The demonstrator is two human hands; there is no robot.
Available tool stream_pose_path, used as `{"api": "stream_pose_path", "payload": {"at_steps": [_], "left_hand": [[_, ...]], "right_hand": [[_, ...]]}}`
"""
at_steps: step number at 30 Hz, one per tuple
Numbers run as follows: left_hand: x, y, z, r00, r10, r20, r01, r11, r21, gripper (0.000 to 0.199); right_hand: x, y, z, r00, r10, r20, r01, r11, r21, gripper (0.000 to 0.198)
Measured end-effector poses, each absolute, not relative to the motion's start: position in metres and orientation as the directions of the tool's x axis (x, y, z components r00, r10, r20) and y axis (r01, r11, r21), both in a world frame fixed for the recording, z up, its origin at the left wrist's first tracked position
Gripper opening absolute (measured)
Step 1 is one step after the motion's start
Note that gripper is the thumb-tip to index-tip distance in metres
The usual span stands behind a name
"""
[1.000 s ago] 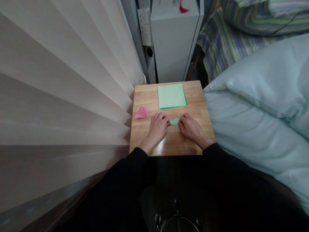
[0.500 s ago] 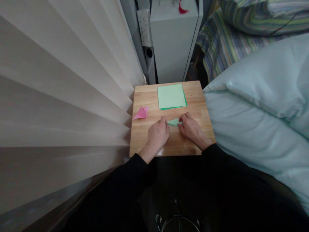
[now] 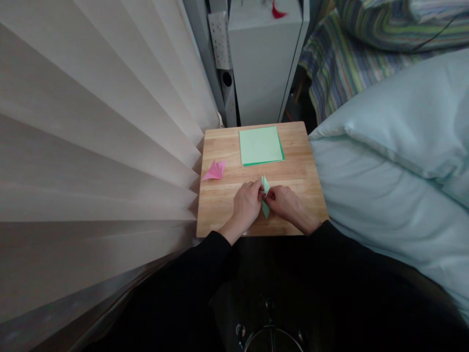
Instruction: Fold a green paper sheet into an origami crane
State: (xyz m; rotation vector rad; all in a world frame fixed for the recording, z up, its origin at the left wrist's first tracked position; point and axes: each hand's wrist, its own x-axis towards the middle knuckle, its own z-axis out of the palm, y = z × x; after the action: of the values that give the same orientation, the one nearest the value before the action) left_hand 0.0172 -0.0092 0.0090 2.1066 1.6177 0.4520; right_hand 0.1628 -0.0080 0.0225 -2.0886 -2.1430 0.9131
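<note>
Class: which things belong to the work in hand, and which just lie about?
In the work:
folded green paper, in left hand and right hand
wooden tabletop, beneath

Seemingly lying about:
stacked green sheets, untouched
pink folded paper
red item on the cabinet

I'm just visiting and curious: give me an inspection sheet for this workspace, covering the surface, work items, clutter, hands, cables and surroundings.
Surface: wooden tabletop, pale, with rounded far corners.
Work items: narrow folded green paper between the hands; green sheets stacked beyond it, edges slightly offset; folded pink paper near the left edge.
Clutter: red item on the cabinet, too unclear to identify.
Hands: left hand and right hand both pinch the green paper's middle.
Cables: thin dark line across striped fabric, possibly a cord.
Surroundings: pleated curtain left; cabinet beyond; pale blue bedding right.
</note>
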Motion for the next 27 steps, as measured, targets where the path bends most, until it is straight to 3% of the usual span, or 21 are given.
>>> {"api": "stream_pose_path", "payload": {"at_steps": [6, 13, 17, 23, 27], "left_hand": [[0.015, -0.007, 0.005, 0.251, 0.967, -0.032, 0.77, -0.18, 0.612, 0.011], [0.015, -0.01, 0.001, 0.275, 0.961, 0.028, 0.776, -0.239, 0.583, 0.008], [0.014, -0.011, 0.0, 0.306, 0.947, 0.099, 0.739, -0.302, 0.602, 0.013], [0.004, -0.001, -0.01, 0.42, 0.904, 0.074, 0.629, -0.349, 0.695, 0.024], [-0.001, 0.002, -0.017, 0.46, 0.874, 0.157, 0.581, -0.431, 0.691, 0.023]], "right_hand": [[0.181, 0.006, 0.014, -0.117, 0.933, -0.339, 0.862, -0.074, -0.501, 0.018], [0.18, 0.019, 0.004, -0.014, 0.957, -0.291, 0.83, -0.151, -0.537, 0.017], [0.182, 0.02, 0.006, -0.019, 0.942, -0.335, 0.802, -0.186, -0.568, 0.016], [0.183, 0.019, 0.015, -0.002, 0.908, -0.42, 0.749, -0.277, -0.602, 0.024], [0.182, 0.019, 0.017, 0.028, 0.878, -0.478, 0.693, -0.362, -0.624, 0.03]]}}
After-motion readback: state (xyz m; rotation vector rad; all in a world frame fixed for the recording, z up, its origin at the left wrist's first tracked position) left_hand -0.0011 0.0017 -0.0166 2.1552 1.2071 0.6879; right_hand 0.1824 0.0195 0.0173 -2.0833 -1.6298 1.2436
